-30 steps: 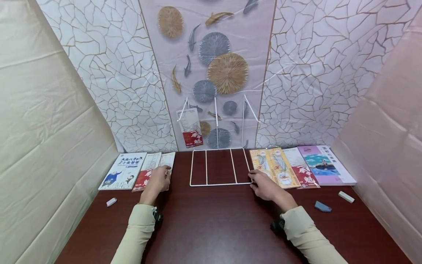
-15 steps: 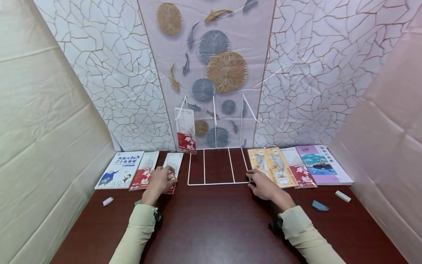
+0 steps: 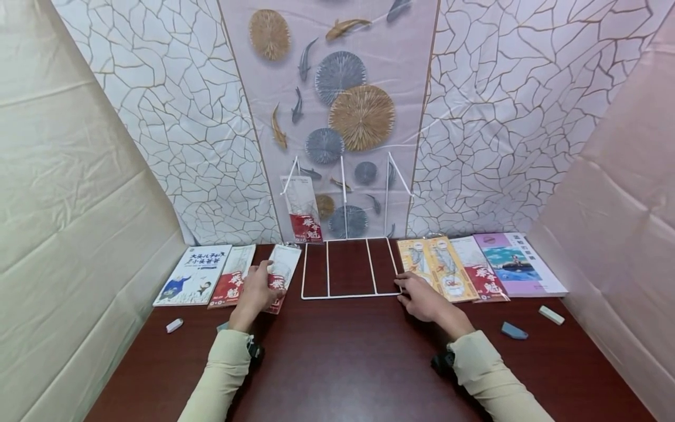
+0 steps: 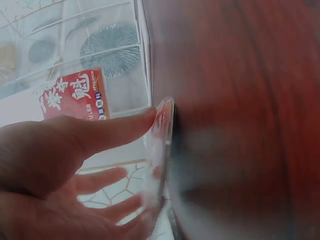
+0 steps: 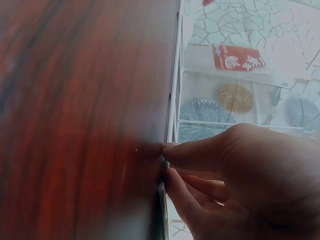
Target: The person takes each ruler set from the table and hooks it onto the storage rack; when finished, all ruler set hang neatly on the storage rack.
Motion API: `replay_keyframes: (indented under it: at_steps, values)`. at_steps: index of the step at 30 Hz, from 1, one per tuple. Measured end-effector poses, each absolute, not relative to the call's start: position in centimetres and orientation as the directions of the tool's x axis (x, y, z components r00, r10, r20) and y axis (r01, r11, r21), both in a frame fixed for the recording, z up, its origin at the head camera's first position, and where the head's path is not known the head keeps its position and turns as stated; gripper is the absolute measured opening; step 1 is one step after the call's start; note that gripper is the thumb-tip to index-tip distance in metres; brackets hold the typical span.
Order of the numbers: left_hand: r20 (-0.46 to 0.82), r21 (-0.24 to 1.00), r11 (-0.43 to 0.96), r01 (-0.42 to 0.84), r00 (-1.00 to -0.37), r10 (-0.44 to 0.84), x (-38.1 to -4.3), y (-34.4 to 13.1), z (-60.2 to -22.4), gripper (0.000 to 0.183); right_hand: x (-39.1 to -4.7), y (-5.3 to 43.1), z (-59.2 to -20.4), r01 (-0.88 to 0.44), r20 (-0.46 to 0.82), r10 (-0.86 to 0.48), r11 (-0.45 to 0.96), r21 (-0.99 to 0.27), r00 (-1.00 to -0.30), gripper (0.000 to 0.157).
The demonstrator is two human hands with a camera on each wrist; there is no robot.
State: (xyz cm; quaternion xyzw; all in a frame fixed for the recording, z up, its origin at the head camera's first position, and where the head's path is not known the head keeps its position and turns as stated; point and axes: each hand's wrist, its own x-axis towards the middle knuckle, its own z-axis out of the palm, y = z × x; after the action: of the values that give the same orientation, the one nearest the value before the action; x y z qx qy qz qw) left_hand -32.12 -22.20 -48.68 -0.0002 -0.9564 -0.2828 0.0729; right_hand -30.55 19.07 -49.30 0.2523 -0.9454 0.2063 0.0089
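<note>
My left hand holds a flat white-and-red ruler packet near the table, left of the white wire rack. In the left wrist view the packet shows edge-on, with the thumb at its near end and the fingers along its far part. My right hand pinches the rack's front right corner between thumb and fingertips, which the right wrist view shows close to the tabletop. A matching ruler packet stands in the rack's left compartment, leaning slightly.
Left of my left hand lie another red-and-white packet and a white book. On the right are yellow packets, a red-and-white packet and a purple book. Small erasers or sticks, one blue, lie nearer.
My left hand has drawn its ruler packet rightward and toward me, away from the neighbouring one, and turned it slightly. The standing packet's lean has shifted. My right hand stays at the rack's corner.
</note>
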Motion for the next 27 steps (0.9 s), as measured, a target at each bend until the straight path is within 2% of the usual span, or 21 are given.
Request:
replay_keyframes:
  at_steps: [7,11,15,18,21,24,27]
  values:
    - [0.199,0.68,0.731,0.055,-0.974,-0.112,-32.8,-23.1,-48.6,0.09,-30.4,19.0,-49.1,-0.502,0.143,-0.486,0.779,-0.377,-0.862,0.04]
    - [0.193,0.746,0.666,0.025,-0.964,-0.181,-33.1,-23.6,-48.7,0.082,-30.4,19.0,-49.1,-0.499,0.132,-0.488,0.782,-0.373,-0.863,0.04]
    - [0.202,0.858,0.512,0.049,-0.948,-0.247,-33.1,-23.9,-48.6,0.066,-30.3,19.1,-49.1,-0.499,0.128,-0.489,0.782,-0.373,-0.863,0.04]
    - [0.255,0.927,0.341,0.154,-0.928,-0.273,-33.3,-23.8,-48.1,0.049,-30.2,19.1,-49.2,-0.5,0.137,-0.487,0.782,-0.372,-0.863,0.038]
    - [0.334,0.941,0.15,0.302,-0.9,-0.282,-33.4,-23.4,-47.2,0.038,-30.2,19.0,-49.1,-0.497,0.133,-0.485,0.783,-0.373,-0.864,0.038]
    - [0.426,0.898,-0.001,0.441,-0.868,-0.256,-33.3,-22.8,-46.0,0.04,-30.2,18.9,-48.9,-0.498,0.13,-0.487,0.784,-0.371,-0.864,0.038]
    - [0.509,0.843,-0.08,0.532,-0.837,-0.201,-32.6,-21.8,-44.9,0.043,-30.2,18.9,-48.9,-0.496,0.127,-0.487,0.783,-0.376,-0.864,0.038]
